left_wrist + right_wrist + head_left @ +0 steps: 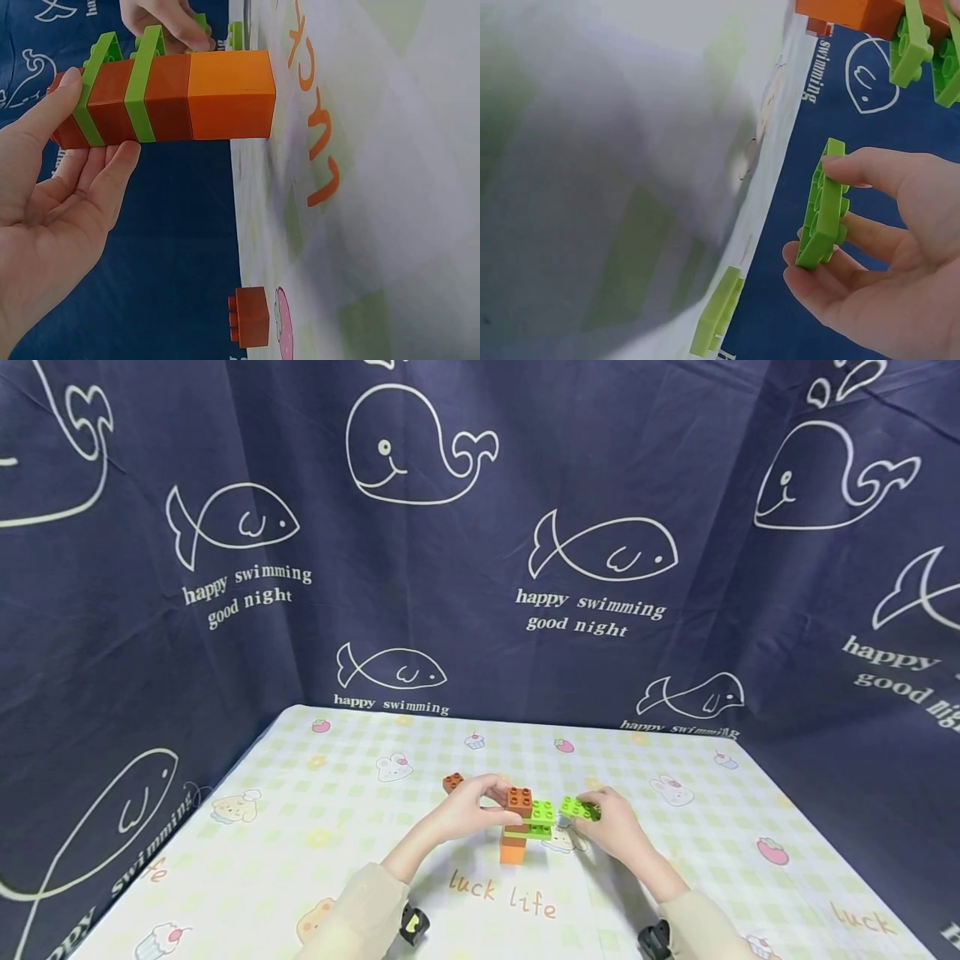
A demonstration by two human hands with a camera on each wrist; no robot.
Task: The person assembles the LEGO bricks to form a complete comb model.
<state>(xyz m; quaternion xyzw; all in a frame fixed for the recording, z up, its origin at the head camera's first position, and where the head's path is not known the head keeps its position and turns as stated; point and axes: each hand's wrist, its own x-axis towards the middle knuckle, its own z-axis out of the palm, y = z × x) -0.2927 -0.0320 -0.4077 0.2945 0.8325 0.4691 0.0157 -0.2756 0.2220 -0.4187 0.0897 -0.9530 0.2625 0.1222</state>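
Block stack (166, 97) upright on the patterned counter (750, 835), between the two hands. From the bottom: orange block (232, 94), brown block, green plate, brown block, second green plate, brown block on top. Both green plates jut out toward the right-hand side.

Left hand (468, 810) grasping the stack near its top, thumb on the near face, fingers round the other side.

Right hand (611, 827) pinching a separate green plate (829, 217) between thumb and fingers, studs up; this plate held just right of the stack, apart from it.

Another loose green plate (718, 311) on the counter, near the right hand in the right wrist view. Loose brown block (251, 317) sits studs up on the counter, beyond the left hand.

Pale sleeves, a black band at each wrist. Dark blue curtain (480, 568) behind, printed with white fish and whales
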